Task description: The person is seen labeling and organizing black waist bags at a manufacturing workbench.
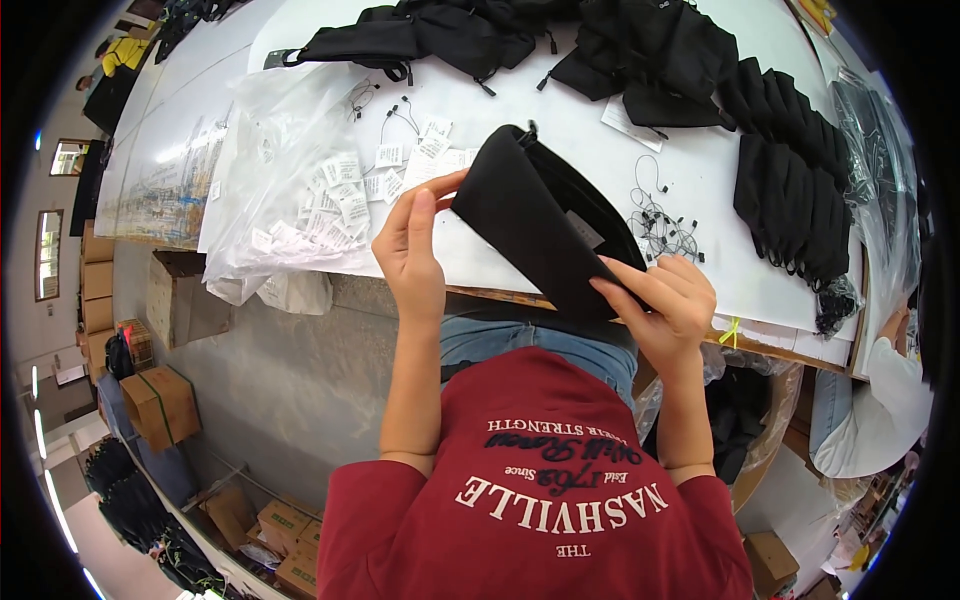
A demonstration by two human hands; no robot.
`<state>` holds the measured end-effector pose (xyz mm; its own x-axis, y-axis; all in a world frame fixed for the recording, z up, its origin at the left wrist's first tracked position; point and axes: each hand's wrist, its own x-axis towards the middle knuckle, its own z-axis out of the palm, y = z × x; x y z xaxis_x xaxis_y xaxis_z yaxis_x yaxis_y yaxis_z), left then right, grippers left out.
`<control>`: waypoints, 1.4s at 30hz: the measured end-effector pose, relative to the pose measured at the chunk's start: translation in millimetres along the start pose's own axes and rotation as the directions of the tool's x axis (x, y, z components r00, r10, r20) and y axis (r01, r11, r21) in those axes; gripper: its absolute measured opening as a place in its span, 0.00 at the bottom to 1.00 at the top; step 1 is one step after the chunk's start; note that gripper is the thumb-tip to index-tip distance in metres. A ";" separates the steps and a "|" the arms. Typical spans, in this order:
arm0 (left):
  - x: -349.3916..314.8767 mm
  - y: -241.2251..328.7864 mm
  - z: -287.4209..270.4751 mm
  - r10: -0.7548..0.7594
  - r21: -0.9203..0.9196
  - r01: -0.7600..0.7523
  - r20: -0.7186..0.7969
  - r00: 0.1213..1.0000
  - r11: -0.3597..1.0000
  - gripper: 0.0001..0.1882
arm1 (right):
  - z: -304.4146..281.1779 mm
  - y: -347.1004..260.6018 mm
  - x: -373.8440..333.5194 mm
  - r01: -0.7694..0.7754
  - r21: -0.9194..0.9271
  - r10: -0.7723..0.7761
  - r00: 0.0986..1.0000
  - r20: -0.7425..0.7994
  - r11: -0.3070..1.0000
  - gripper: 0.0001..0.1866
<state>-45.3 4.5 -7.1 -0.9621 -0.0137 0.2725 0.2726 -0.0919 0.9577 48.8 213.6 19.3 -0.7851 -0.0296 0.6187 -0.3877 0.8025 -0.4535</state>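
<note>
A flat black fabric pouch (525, 225) is held tilted over the table's near edge. Its open side faces right, showing a small pale label (584, 229) inside, and a zip pull or cord end (529, 134) sticks out at its top corner. My left hand (415, 240) grips the pouch's left edge, with the fingers reaching partly out of sight behind it. At the lower right, my right hand (665, 305) pinches the opening's edge between thumb and fingers. Loose white tags (340, 190) lie on a clear plastic bag left of the pouch, and black looped cords (662, 232) lie to its right.
More black pouches (440, 35) are heaped along the far side of the white table (480, 270). A row of black pouches (795, 200) stands at the right beside clear plastic wrap (870, 150). Cardboard boxes (160, 405) stand on the floor at left. Another person's arm shows at far right.
</note>
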 end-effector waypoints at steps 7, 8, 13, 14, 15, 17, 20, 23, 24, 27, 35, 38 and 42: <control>1.4 -23.5 -13.5 -0.120 -0.136 0.126 0.055 0.991 0.983 0.19 | -0.7 -2.7 1.0 -0.014 -0.002 0.014 1.000 -0.023 1.000 0.16; -0.3 -27.8 -12.1 -0.119 -0.138 0.126 0.058 0.991 0.982 0.19 | -0.6 -3.0 1.8 -0.009 -0.009 0.009 0.999 -0.039 1.000 0.16; -26.2 -28.6 2.9 -0.329 -0.623 0.594 0.497 0.803 0.509 0.33 | 2.9 -7.4 4.1 -0.006 -0.028 0.003 0.995 -0.100 1.000 0.16; -36.5 -31.2 3.8 -0.261 -0.630 0.637 0.589 0.765 0.445 0.34 | 6.1 -10.1 5.4 0.010 -0.007 -0.010 0.997 -0.075 1.000 0.16; -45.2 -33.5 6.3 -0.184 -0.625 0.682 0.671 0.718 0.380 0.36 | 9.4 -12.6 7.1 0.023 0.013 -0.022 0.998 -0.052 1.000 0.16; -53.0 -34.6 10.9 -0.250 -0.618 0.681 0.641 0.726 0.393 0.36 | 16.3 -16.9 6.7 0.032 0.031 -0.032 0.999 -0.002 0.999 0.14; -53.5 -33.5 14.7 -0.471 -0.580 0.669 0.477 0.742 0.466 0.32 | 27.2 -21.6 3.3 -0.048 0.068 0.050 0.998 -0.038 0.997 0.12; -53.0 -36.4 12.9 -0.424 -0.572 0.622 0.455 0.783 0.535 0.27 | 26.4 -26.9 -0.9 -0.161 0.126 0.170 0.983 -0.064 0.979 0.11; -52.8 -36.3 12.9 -0.426 -0.571 0.625 0.458 0.780 0.532 0.27 | 27.3 -26.9 -4.1 -0.199 0.140 0.209 0.976 -0.061 0.970 0.10; -55.2 -34.0 13.8 -0.485 -0.617 0.655 0.452 0.748 0.435 0.30 | 29.4 -26.3 -9.1 -0.221 0.166 0.235 0.969 -0.071 0.961 0.10; -51.9 -34.7 18.4 -0.493 -0.759 0.591 0.418 0.763 0.271 0.22 | 39.0 -26.8 -29.8 -0.425 0.490 0.487 0.874 0.002 0.761 0.04; -50.9 -31.8 20.1 -0.490 -0.762 0.562 0.375 0.787 0.320 0.21 | 43.8 -22.1 -35.1 -0.564 0.813 0.715 0.628 0.308 0.145 0.07; -51.4 -34.3 19.5 -0.560 -0.729 0.558 0.290 0.776 0.396 0.20 | 42.2 -27.3 -34.7 -0.608 0.791 0.644 0.632 0.431 0.068 0.06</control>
<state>-4.9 27.8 -52.1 -0.8958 0.3300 -0.2976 -0.4378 -0.7699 0.4643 66.3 167.6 -16.9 -0.9542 0.2412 -0.1772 0.0689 -0.3990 -0.9143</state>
